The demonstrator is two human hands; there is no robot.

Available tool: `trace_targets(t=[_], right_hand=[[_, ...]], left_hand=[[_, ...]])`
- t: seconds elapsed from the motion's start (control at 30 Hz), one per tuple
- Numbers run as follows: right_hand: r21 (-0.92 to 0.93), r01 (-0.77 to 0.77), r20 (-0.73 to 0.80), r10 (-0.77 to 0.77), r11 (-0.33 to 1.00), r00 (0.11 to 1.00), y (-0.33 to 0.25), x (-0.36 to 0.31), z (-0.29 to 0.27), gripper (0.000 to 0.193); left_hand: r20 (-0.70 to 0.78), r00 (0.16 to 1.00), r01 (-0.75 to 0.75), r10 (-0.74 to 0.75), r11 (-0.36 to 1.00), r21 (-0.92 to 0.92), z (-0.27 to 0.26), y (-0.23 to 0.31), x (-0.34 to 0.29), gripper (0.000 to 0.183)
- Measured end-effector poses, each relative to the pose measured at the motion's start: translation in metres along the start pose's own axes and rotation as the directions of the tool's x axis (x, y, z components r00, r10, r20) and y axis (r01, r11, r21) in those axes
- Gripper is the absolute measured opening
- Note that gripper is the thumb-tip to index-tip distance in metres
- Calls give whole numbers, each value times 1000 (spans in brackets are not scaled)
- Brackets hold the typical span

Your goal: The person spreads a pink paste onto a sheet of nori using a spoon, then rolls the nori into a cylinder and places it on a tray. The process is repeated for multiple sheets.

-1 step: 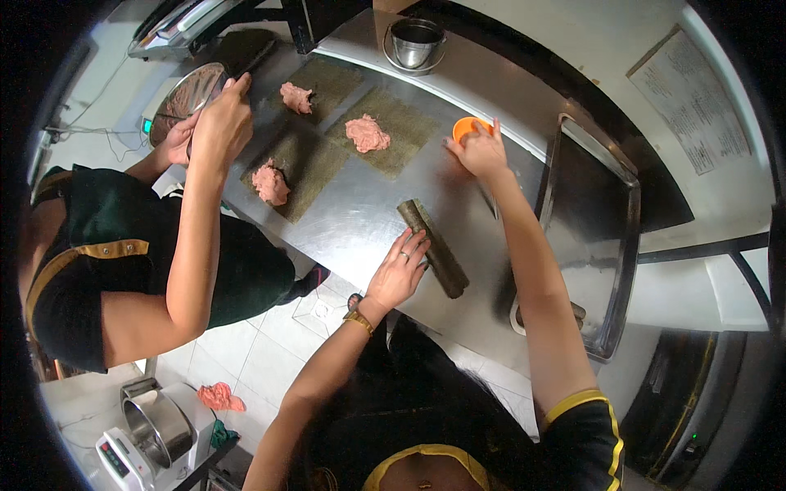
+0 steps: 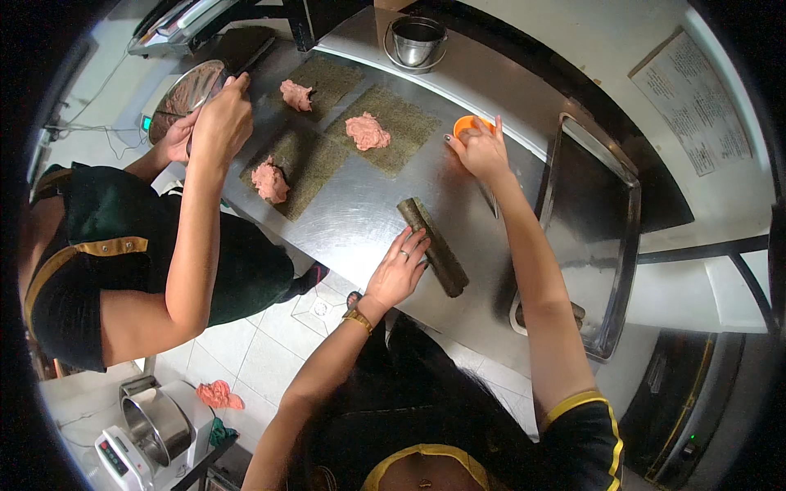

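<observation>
A dark green seaweed roll [image 2: 442,260] lies slantwise on the steel table [image 2: 344,221]. My left hand [image 2: 396,274] rests against its near left side, fingers outstretched over it. At the far right, my right hand [image 2: 483,150] is over a small orange bowl [image 2: 462,124]. Some of its fingers dip inside while the thumb stays outside; the bowl's contents are hidden. Beneath my right wrist shows part of a thin tool [image 2: 492,201]. Flat seaweed sheets [image 2: 411,124] lie to the left, bearing mounds of pink paste [image 2: 367,131].
On the left, another person's hands [image 2: 223,114] hold a metal bowl [image 2: 170,102] smeared with pink paste. A metal tray [image 2: 627,274] stands at the right, with a dark roll [image 2: 578,316] partly behind my forearm. A small metal pail [image 2: 416,42] sits on the back ledge.
My right hand's fingers have shifted slightly at the orange bowl, covering a little more of it. My left hand and the seaweed roll look unmoved.
</observation>
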State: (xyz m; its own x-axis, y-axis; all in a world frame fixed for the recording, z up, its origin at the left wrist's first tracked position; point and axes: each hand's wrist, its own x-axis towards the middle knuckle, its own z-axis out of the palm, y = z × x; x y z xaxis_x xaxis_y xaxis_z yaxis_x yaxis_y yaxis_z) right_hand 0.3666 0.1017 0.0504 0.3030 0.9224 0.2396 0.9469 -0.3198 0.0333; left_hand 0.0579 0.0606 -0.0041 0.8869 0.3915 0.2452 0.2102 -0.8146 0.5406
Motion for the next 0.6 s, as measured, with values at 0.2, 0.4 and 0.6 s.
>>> trace_targets(t=[0.2,0.4,0.6], right_hand=[[293,388,2,-406,874,914,-51,-79,-10,40],[290,456,26,-484,841,875,-59,-116,4,46],[294,330,36,-355,897,934,-31,-88,-33,35]], left_hand=[[12,1000,9,-9,1000,22,-3,0,5,47],[-9,1000,-9,9,1000,4,-2,0,7,49],[-22,1000,-11,11,1000,15,-2,-2,5,49]])
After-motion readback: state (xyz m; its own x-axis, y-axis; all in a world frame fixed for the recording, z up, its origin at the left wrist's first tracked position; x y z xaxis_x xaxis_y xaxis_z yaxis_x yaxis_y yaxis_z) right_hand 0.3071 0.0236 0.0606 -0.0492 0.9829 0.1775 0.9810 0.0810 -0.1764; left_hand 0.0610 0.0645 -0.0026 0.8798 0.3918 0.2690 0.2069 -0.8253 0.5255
